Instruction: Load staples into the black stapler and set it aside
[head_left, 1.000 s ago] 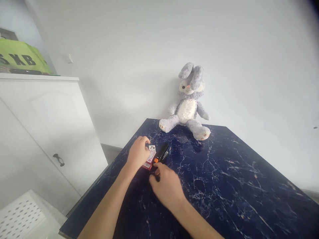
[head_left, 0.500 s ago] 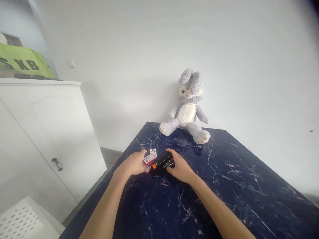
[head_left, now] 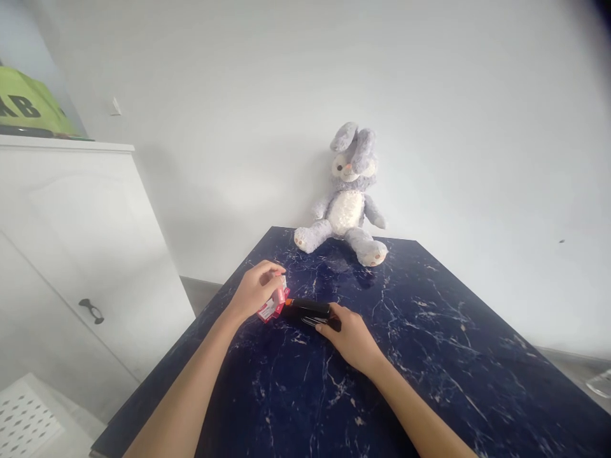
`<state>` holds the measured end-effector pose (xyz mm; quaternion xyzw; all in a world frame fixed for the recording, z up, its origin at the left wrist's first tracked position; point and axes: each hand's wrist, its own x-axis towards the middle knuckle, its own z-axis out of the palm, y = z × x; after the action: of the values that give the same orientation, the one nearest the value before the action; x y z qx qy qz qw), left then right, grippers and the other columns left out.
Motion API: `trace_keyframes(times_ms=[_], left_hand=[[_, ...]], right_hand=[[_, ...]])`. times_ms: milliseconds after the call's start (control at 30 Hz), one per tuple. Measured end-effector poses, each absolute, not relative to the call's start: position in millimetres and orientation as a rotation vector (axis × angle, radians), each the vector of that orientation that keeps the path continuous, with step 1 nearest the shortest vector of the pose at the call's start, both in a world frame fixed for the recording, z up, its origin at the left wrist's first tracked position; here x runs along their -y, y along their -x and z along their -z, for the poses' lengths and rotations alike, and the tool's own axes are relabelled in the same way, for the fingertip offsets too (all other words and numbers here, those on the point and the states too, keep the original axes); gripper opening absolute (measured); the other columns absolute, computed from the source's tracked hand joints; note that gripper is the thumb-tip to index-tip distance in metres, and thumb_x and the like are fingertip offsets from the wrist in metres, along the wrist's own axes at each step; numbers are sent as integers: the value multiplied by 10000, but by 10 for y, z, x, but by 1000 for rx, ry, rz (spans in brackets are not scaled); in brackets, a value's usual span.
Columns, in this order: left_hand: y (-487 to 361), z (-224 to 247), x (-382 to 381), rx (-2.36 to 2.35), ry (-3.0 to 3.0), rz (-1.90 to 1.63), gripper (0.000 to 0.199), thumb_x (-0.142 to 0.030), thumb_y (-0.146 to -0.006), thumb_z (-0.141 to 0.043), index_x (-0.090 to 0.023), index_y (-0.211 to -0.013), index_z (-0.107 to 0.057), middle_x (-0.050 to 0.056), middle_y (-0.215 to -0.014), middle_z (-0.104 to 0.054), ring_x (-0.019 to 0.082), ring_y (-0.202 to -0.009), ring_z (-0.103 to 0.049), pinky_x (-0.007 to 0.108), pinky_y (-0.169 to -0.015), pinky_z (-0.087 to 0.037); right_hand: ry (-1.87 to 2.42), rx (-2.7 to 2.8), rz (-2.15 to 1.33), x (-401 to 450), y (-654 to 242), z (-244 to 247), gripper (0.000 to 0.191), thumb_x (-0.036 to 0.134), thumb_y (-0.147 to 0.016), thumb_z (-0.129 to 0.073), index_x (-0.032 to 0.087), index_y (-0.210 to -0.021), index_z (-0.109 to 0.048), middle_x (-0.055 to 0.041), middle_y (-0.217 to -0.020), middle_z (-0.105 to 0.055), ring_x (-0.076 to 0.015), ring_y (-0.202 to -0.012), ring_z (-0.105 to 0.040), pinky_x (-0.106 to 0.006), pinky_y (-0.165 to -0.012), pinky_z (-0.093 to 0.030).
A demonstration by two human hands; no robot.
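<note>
My left hand [head_left: 256, 289] is closed on a small red-and-white box [head_left: 279, 291], its fingers bent over the top. More red-and-white boxes [head_left: 270, 310] lie under and beside that one on the dark blue marbled table [head_left: 305, 394]. My right hand [head_left: 351, 334] grips the right end of a black object [head_left: 310, 310] between thumb and fingers. An orange part [head_left: 288, 302] shows at the black object's left end, close to the boxes. Thin shiny pieces lie along its near side, too small to make out.
A grey plush rabbit [head_left: 347, 210] sits at the table's far edge against the wall. On the left stands a white cabinet [head_left: 95, 222] with a green bag [head_left: 33, 105] on top. A white perforated item [head_left: 23, 413] is at lower left.
My left hand has closed over a box and turned it more upright. The black object has swung to lie nearly sideways, with my right hand now at its right end. The view has shifted right.
</note>
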<state>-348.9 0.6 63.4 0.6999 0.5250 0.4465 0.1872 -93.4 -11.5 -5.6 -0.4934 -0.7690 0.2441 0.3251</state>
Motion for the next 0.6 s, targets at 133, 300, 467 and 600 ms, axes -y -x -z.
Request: trace_keyframes(times_ms=[133,300,467,600], left_hand=[[3467,-544,-31,-1638,-2110,-1054,283,-296,-908,-437,-225,-887,-710,5,-821,-708,176,-694,-628,282,-662,-443],[3310,-494,31,-1548,-2373,-831,305,-206,-861,-463,-284,-953,-744,4,-967,-733,222,-939,-635,305,-800,-450],[3333,-482,27,-1764,-2539,-622,306,-119,-760,-565,-285,-940,-748,32,-868,-716,250,-895,-592,301,-682,-437],[3385,-494,2,-1878,-2520,-628,310,-99,-782,-542,-272,-917,-761,49,-822,-683,250,-897,-574,293,-670,-424]], right_hand=[[1287,1926,-686,55,901,75,259,289,-837,-635,274,-1095,-635,-24,-1000,-729,-225,-917,-680,-314,-800,-502],[1263,1911,-709,15,860,91,207,279,-834,-638,269,-1041,-654,-24,-1004,-743,-227,-925,-696,-323,-823,-516],[1315,1924,-661,2,802,65,199,298,-825,-657,270,-1022,-661,-24,-992,-750,-238,-915,-700,-334,-798,-518],[1306,1928,-673,-21,751,57,204,303,-837,-645,271,-1036,-670,-19,-980,-753,-235,-914,-701,-330,-792,-515]])
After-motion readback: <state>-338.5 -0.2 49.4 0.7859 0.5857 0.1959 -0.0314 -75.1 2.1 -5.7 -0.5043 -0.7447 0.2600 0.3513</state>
